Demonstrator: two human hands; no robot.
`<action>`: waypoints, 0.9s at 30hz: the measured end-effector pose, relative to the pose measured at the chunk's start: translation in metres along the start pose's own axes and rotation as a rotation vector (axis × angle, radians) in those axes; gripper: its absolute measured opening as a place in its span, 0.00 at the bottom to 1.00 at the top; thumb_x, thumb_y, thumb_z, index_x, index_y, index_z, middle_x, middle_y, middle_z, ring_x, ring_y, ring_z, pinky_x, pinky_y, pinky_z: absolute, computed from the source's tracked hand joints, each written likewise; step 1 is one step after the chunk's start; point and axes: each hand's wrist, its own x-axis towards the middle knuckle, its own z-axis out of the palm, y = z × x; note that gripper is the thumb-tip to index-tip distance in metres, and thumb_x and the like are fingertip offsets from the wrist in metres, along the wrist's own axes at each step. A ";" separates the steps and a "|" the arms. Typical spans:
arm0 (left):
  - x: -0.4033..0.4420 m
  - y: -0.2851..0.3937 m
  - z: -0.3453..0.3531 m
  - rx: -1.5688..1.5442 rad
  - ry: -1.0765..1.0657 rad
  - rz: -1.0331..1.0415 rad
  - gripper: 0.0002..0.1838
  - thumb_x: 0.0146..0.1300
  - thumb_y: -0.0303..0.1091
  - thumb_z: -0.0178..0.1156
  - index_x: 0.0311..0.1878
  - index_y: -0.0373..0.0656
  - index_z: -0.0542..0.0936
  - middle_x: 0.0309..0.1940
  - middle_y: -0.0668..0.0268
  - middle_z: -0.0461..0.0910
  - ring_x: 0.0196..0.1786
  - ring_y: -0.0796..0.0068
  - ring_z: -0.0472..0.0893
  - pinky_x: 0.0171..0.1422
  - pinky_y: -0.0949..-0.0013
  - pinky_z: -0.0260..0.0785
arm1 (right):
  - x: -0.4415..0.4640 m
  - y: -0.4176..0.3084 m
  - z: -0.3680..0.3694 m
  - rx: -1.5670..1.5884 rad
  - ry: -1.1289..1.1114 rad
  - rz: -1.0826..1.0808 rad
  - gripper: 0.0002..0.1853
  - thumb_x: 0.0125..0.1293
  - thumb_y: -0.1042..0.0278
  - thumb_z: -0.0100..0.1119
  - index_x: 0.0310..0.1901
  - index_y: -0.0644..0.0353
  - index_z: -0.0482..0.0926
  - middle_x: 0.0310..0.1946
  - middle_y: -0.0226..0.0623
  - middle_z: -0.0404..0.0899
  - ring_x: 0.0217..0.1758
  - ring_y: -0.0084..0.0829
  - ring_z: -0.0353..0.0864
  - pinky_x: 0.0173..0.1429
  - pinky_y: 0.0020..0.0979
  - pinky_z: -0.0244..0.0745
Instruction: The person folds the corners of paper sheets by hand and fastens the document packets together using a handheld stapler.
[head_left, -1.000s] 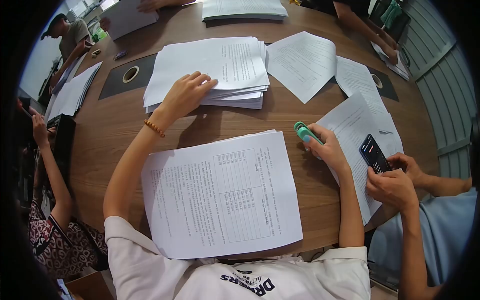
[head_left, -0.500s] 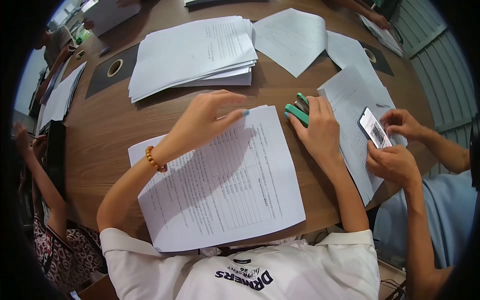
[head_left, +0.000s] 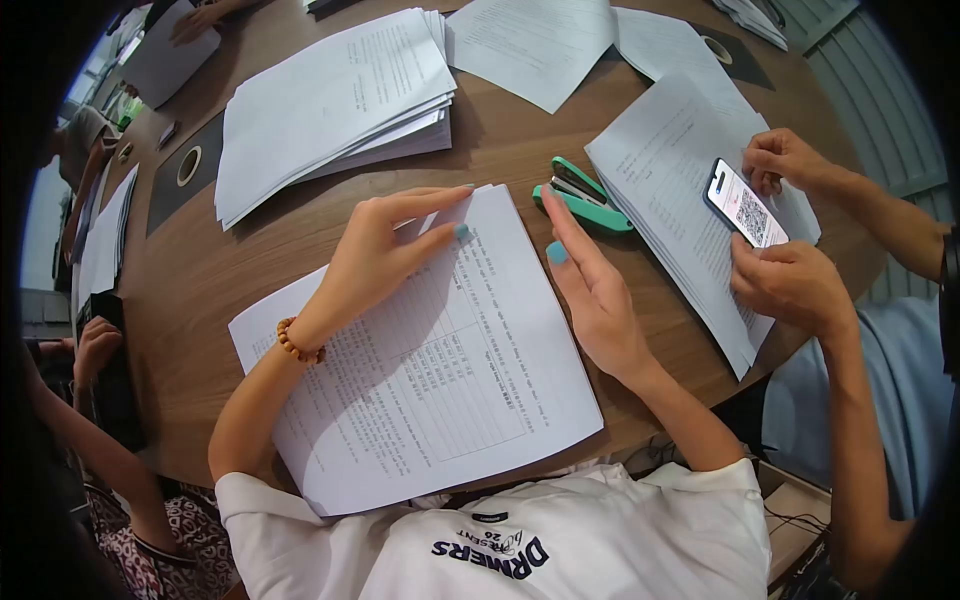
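A stapled-size stack of printed sheets [head_left: 490, 400] with a table of text lies in front of me at the table's near edge. My left hand [head_left: 385, 245] is over its upper part, fingers stretched out and thumb apart, near the top edge. Beside the sheets' right edge is my right hand [head_left: 605, 310], its fingers extended and holding nothing. A green stapler [head_left: 605, 217] rests on the wooden table just beyond my right fingertips, its upper arm raised. Whether a fingertip touches it I cannot tell.
A thick paper pile [head_left: 335, 110] sits farther back, with loose sheets [head_left: 540, 45] to its right. More papers [head_left: 660, 160] lie on the right, where a person's hands [head_left: 790, 280] hold a phone [head_left: 745, 205]. Other people sit around the table [head_left: 520, 150].
My right hand has let go of the stapler and moved left and down toward the sheets. The stapler now lies on the table. My left hand stays over the sheets. The view has shifted.
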 end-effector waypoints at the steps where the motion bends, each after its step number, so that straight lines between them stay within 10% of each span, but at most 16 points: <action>1: 0.000 0.001 0.000 0.001 -0.010 -0.004 0.19 0.57 0.29 0.62 0.54 0.39 0.79 0.49 0.57 0.81 0.44 0.73 0.81 0.49 0.72 0.73 | 0.001 0.000 0.002 0.188 -0.017 0.028 0.29 0.72 0.61 0.44 0.67 0.72 0.55 0.67 0.57 0.56 0.71 0.45 0.56 0.72 0.33 0.49; 27: 0.002 -0.007 -0.001 -0.083 -0.063 -0.058 0.20 0.59 0.24 0.58 0.57 0.37 0.75 0.46 0.59 0.81 0.39 0.82 0.81 0.44 0.81 0.74 | 0.025 0.016 0.009 0.474 -0.150 0.159 0.26 0.76 0.59 0.33 0.68 0.67 0.55 0.70 0.41 0.55 0.71 0.26 0.55 0.72 0.26 0.50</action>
